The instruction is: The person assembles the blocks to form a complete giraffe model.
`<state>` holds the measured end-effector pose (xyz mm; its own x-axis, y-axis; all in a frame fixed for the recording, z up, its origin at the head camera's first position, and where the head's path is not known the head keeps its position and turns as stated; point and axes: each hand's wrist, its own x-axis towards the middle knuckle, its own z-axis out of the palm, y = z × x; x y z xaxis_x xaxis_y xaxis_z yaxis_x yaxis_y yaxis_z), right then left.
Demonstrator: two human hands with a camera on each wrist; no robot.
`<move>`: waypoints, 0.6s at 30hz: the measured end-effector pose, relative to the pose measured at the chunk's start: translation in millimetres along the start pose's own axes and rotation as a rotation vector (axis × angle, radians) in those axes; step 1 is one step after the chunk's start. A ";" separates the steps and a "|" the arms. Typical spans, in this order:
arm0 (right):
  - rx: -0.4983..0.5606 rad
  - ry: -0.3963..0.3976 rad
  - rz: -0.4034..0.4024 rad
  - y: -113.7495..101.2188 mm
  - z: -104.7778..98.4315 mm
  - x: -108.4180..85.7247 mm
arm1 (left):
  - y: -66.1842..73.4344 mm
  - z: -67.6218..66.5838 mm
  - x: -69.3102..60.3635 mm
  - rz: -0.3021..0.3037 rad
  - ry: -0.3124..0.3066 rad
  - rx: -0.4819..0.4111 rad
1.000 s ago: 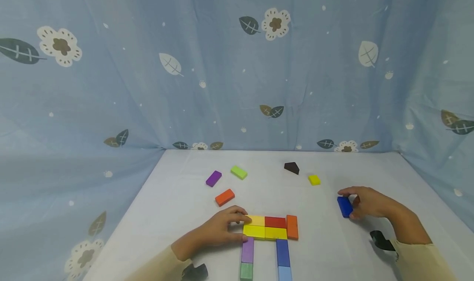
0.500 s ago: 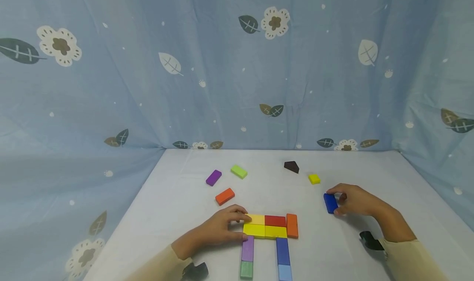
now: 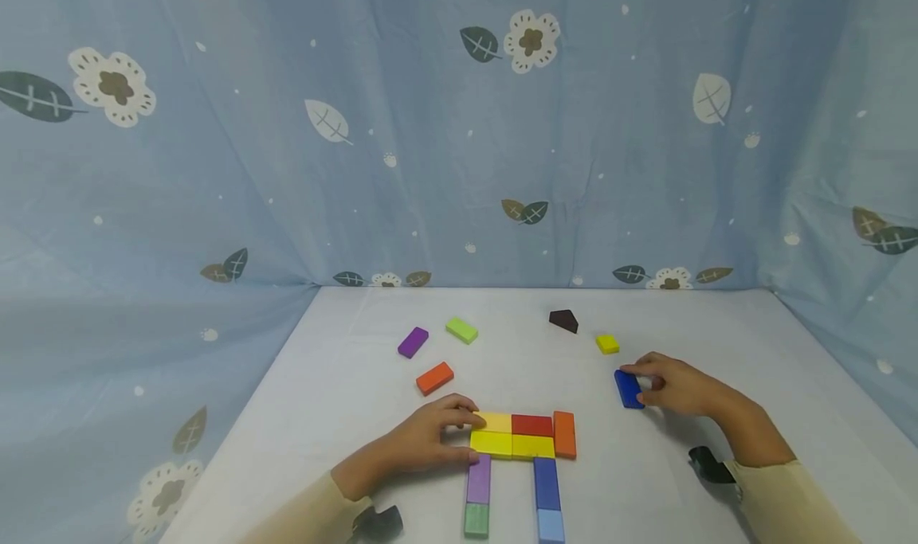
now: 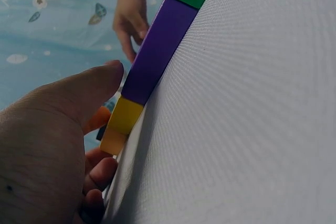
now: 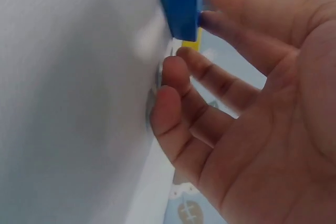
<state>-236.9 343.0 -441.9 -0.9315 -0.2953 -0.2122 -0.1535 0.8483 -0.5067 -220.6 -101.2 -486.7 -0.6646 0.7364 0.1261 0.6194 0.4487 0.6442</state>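
Note:
A dark blue block [image 3: 629, 389] is pinched between thumb and fingers of the right hand [image 3: 681, 386], at the right of the table. The right wrist view shows the blue block [image 5: 180, 6] beside the thumb and a fingertip. The left hand [image 3: 423, 440] rests at the left end of joined blocks, fingertips on the pale yellow block [image 3: 496, 423], thumb by the purple block [image 3: 478, 480]. Joined to these are two yellow blocks [image 3: 533, 447], a red block [image 3: 531, 425], an orange block [image 3: 564, 435], a green block [image 3: 476, 521], a blue block [image 3: 547, 484] and a light blue block [image 3: 551, 526].
Loose on the white table [image 3: 344, 385] lie a purple block [image 3: 413, 342], a lime block [image 3: 462, 330], an orange-red block [image 3: 434, 378], a dark brown block [image 3: 563, 320] and a small yellow block [image 3: 607, 344]. A patterned blue curtain [image 3: 402, 193] stands behind.
The right hand has moved left and slightly away from the person, with the dark blue block in its fingers. The left hand and the joined blocks have stayed in place.

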 end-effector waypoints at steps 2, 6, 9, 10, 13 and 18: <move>-0.012 -0.004 -0.015 0.2 -0.1 0.6 | -0.7 0.3 0.2 0.001 0.001 -0.008; -0.032 -0.016 -0.044 -0.1 1.8 3.2 | -1.7 0.4 0.2 0.009 0.000 -0.014; -0.034 -0.015 -0.051 -2.2 4.3 5.3 | -2.2 0.2 0.4 0.015 0.001 -0.010; -0.038 -0.013 -0.052 -3.3 5.0 5.8 | -2.5 0.3 0.5 0.014 0.001 -0.008; -0.041 -0.004 -0.045 -8.0 7.2 6.6 | -2.4 0.1 0.7 0.005 -0.001 -0.006; -0.045 0.005 -0.050 -16.9 12.1 6.9 | -1.5 0.0 0.7 0.006 -0.008 -0.016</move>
<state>-236.8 321.3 -444.9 -0.9241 -0.3354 -0.1833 -0.2143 0.8517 -0.4783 -222.0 -101.3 -487.6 -0.6574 0.7433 0.1238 0.6167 0.4362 0.6553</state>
